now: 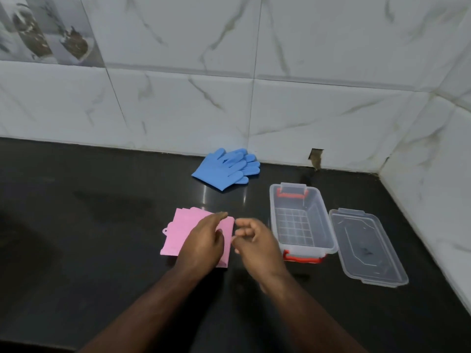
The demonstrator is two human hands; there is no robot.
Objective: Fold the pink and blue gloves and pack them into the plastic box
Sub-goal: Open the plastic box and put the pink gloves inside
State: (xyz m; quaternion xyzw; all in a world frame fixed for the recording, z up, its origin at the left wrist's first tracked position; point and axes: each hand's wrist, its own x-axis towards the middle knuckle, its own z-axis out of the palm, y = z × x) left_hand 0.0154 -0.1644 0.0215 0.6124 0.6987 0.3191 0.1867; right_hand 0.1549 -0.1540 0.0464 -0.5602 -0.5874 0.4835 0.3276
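The pink gloves (179, 231) lie flat in a folded stack on the black counter, in the middle of the view. My left hand (204, 240) rests palm-down on their right half, fingers pressing on the top edge. Just right of the pink stack, my right hand (254, 242) hovers with its fingers loosely curled and holds nothing. Farther back by the wall, the blue gloves (224, 169) lie unfolded, one on the other, fingers pointing right. To the right of my hands stands the clear plastic box (328, 225), which has red latches; it is open and holds nothing.
The box's clear lid (367, 245) lies flat on the counter (102, 238) right of the box. White marble-look tiled walls close the back and the right side, with a small hole (316, 159) in the tile at counter level.
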